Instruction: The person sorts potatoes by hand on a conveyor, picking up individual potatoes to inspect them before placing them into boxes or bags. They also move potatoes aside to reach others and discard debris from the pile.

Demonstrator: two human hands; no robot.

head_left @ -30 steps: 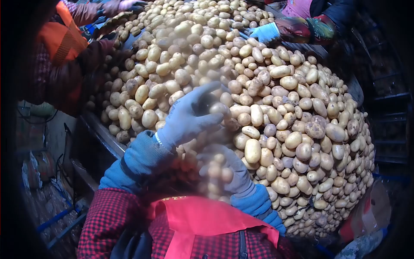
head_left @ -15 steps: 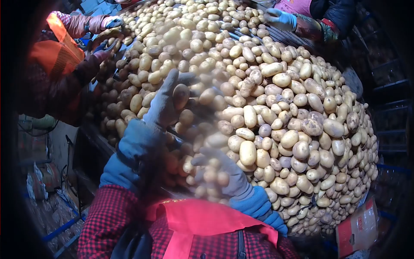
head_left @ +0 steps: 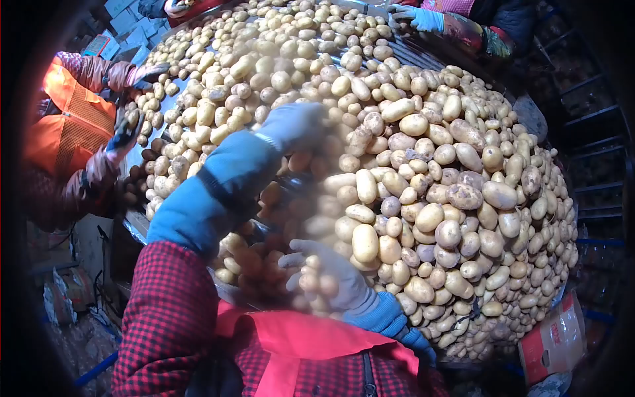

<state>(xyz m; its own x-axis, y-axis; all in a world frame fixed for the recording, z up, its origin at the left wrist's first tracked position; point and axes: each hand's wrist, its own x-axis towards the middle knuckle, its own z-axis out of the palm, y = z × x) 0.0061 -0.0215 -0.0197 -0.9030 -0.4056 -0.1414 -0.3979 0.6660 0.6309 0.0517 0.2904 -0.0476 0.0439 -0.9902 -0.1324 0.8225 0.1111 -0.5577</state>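
A large heap of potatoes (head_left: 365, 243) spreads before me, pale yellow and in many sizes, some with brown dirt. My left hand (head_left: 294, 126), in a grey glove with a blue cuff, reaches onto the far middle of the heap. Its fingers are blurred and partly hidden, so what it grips cannot be made out. My right hand (head_left: 347, 281), also gloved, is low near my red apron, palm inward. Several small potatoes (head_left: 309, 283) are cradled in its curled fingers. A hazy smear covers the part of the view between the hands.
A person in an orange vest (head_left: 83, 129) works at the left edge of the heap. Another person's blue-gloved hand (head_left: 423, 18) is at the far right, beside dark metal bars (head_left: 417, 53). A cardboard box (head_left: 554, 341) stands at the lower right.
My left hand has moved forward and right over the heap, its forearm stretching further out. My right hand stays low with the small potatoes. The view has shifted slightly, and the left person's hands have spread apart.
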